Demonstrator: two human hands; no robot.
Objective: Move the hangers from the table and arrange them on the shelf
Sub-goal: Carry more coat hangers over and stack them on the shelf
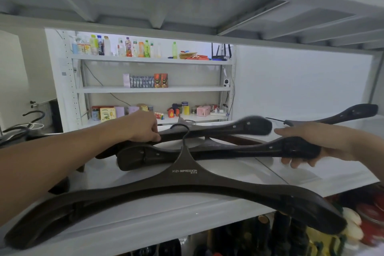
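Several dark hangers (187, 185) are already laid on the shelf (291, 174). One hanger end (299, 148) is gripped by the right hand (324, 143); another (207, 129) is pinched by the left hand (143, 125). Arranging is judged well along; table not visible.

**Dark hangers on a glossy white shelf**

The nearest hanger (182, 185) looks like dark brown wood or moulded plastic with a smooth, satin finish, and carries pale printed lettering at its neck; which material it is cannot be told. Its hook (184, 131) is thin dark metal. The hanger behind it (207, 153) has the same dark, faintly shiny surface, with small pale screw heads showing near both ends. The shelf (239, 174) under them is smooth white painted metal, glossy enough to catch soft reflections. The ribbed underside of the shelf above (187, 2) is matt pale grey metal. Far bottles (128, 48) look like clear, shiny plastic.
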